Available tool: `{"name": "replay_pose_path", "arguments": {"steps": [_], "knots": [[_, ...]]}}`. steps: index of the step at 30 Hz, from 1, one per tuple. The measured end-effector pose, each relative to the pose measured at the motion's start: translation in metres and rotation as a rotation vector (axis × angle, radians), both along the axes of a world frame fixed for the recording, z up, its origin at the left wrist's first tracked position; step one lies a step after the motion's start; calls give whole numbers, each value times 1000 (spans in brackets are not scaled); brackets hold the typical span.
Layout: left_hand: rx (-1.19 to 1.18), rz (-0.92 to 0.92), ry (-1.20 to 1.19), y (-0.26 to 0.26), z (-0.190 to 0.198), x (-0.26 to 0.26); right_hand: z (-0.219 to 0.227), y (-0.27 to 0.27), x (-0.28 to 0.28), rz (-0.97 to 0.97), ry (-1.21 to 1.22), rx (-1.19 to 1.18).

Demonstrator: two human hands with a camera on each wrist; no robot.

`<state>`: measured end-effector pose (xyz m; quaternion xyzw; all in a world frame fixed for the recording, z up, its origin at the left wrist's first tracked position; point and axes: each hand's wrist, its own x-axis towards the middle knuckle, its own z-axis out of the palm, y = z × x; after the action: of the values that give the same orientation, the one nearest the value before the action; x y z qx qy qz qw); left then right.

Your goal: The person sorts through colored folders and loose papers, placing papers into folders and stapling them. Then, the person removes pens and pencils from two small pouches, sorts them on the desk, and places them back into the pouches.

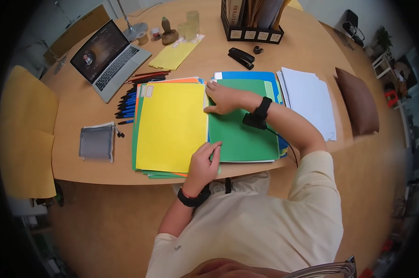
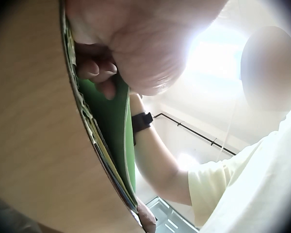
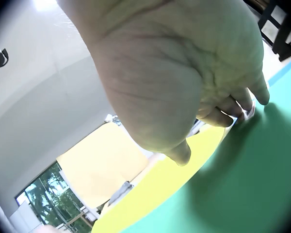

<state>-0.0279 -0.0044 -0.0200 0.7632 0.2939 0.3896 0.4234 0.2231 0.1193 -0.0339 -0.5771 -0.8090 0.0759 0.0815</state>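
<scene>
A silver laptop [image 1: 112, 65] and blue pens [image 1: 126, 105] flank a yellow paper folder [image 1: 172, 129] atop a stack on the wooden tabletop [image 1: 89, 169]. At its lower right corner, the left hand [image 1: 204, 165] curls its fingers, any grip impossible to tell. The right hand [image 1: 226, 98], released, spreads relaxed fingers over the adjoining green paper folder's [image 1: 246, 139] upper left edge, beside white sheets [image 1: 307, 104].
</scene>
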Motion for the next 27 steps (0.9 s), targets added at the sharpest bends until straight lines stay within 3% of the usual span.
{"name": "replay_pose_path", "arguments": {"steps": [4, 8, 10, 14, 21, 24, 27], "knots": [[5, 12, 10, -2, 1, 1, 49, 12, -1, -39, 116, -416], [23, 60, 23, -2, 1, 2, 78, -18, 5, -91, 227, -271], [89, 98, -25, -3, 0, 3, 80, -58, 7, -116, 228, -92], [79, 186, -35, -2, -7, 3, 88, -143, 13, -289, 313, 7], [-123, 359, -156, 3, 7, -13, 23, -248, 17, -686, 384, 259], [-165, 438, -113, 15, 25, -44, 3, -262, 10, -695, 200, 333], [-244, 493, -54, 30, 28, -82, 3, -262, 10, -681, 230, 379]]}}
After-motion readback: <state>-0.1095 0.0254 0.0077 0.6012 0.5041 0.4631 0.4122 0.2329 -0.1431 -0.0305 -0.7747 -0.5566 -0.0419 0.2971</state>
